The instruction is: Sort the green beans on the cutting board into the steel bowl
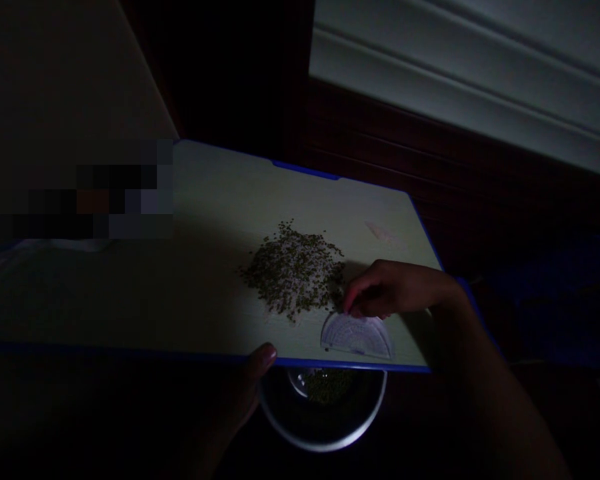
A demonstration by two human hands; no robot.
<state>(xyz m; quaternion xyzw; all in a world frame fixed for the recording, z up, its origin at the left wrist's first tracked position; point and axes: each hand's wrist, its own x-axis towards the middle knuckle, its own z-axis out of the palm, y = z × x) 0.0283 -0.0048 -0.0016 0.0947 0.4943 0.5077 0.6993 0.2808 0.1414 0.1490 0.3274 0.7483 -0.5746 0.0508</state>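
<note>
A pale folding table top with a blue rim (220, 193) spans the view. On it lies a loose heap of small green beans mixed with white grains (296, 270). My right hand (380, 290) hangs at the heap's right edge, its fingers bent and pinched together; what they hold, if anything, is too small to see. Just below its fingertips a clear half-round protractor (357, 337) lies on the table top. My left hand (260, 363) grips the front rim, thumb on top and the other fingers hidden beneath. Under that rim sits a metal bowl (325, 445) with green beans inside.
A thin pale scrap (379, 231) lies near the right end of the table top. Dark blue things (570, 300) stand at the right. Behind are dark wood and white slatted panels (455, 73). The scene is dim, and a blurred patch covers the left.
</note>
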